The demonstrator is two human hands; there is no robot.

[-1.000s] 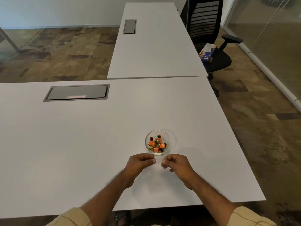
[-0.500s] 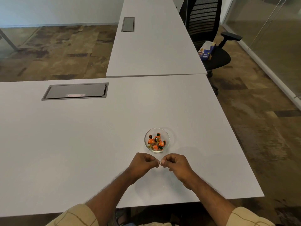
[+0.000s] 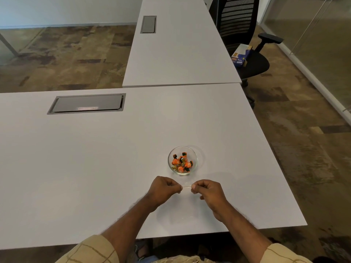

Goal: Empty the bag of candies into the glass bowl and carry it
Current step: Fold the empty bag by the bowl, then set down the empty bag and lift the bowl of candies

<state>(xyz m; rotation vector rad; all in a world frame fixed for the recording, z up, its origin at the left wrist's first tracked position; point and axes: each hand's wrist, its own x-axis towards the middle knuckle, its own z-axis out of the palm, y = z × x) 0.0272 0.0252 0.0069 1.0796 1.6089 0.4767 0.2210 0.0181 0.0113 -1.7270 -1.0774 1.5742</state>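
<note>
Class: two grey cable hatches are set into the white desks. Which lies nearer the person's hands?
The wide grey hatch in the near desk; the small one sits on the far desk.

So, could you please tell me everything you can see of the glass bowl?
The glass bowl is small, round and clear, standing upright on the white table, just beyond both hands and untouched by either. It holds a small heap of orange-wrapped candies with dark twisted ends, well below the rim. It casts a faint shadow to its right.

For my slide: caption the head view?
Both hands stretch a thin clear strip near the candy-filled round glass bowl.
</note>
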